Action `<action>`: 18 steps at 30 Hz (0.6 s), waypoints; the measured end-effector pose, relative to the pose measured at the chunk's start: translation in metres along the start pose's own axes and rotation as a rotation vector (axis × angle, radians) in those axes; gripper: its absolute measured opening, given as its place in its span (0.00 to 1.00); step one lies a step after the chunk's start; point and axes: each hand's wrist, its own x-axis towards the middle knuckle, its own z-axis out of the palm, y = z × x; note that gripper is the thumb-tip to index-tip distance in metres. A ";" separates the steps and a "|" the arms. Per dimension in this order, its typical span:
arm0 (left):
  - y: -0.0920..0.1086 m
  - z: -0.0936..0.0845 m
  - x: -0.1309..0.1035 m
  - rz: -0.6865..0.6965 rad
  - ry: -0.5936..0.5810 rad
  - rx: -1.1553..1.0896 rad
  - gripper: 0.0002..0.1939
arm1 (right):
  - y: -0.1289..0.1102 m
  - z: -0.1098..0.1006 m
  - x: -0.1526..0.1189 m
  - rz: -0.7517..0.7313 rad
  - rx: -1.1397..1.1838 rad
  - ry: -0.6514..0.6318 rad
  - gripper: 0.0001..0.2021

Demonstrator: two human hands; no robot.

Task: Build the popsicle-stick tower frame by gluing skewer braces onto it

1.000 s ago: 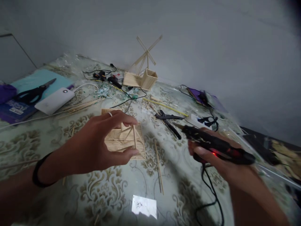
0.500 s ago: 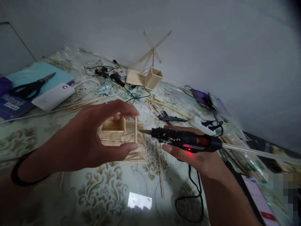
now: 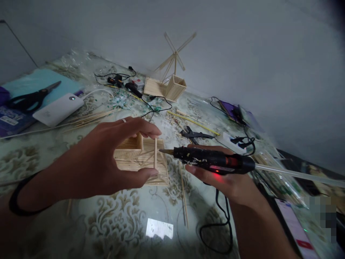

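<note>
Between the thumb and fingers of my left hand (image 3: 107,158) a short wooden stick (image 3: 155,154) is pinched by its two ends, held roughly upright in view. My right hand (image 3: 226,183) is wrapped around a black hot glue gun (image 3: 212,160) with a red light lit and a clear glue stick (image 3: 291,172) in its back end. The nozzle points left, close beside the stick; whether they touch I cannot tell. Behind and below the left hand lies a stick-built base (image 3: 159,172) with a square wooden box (image 3: 129,153) on it, partly covered by the hand.
A stick windmill model (image 3: 175,88) stands at the back. Pliers (image 3: 195,135) and a power strip (image 3: 231,144) lie right of centre. Scissors (image 3: 35,99) and a white power bank (image 3: 59,109) are at left. A phone (image 3: 293,226) lies at lower right; the gun's cable (image 3: 229,216) loops below.
Both hands keep their hold on the stick and the glue gun. The left hand has shifted very slightly, and the surrounding scene has moved a little left and up with the camera.
</note>
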 end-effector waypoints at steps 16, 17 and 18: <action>0.006 -0.001 -0.001 0.011 -0.002 0.004 0.21 | -0.001 0.005 0.001 0.102 0.113 0.013 0.12; 0.006 -0.001 -0.001 0.007 -0.005 0.001 0.21 | -0.002 0.004 0.001 0.098 0.119 -0.008 0.13; 0.006 -0.001 -0.001 0.005 -0.008 0.000 0.22 | -0.002 0.003 0.002 0.098 0.127 -0.018 0.14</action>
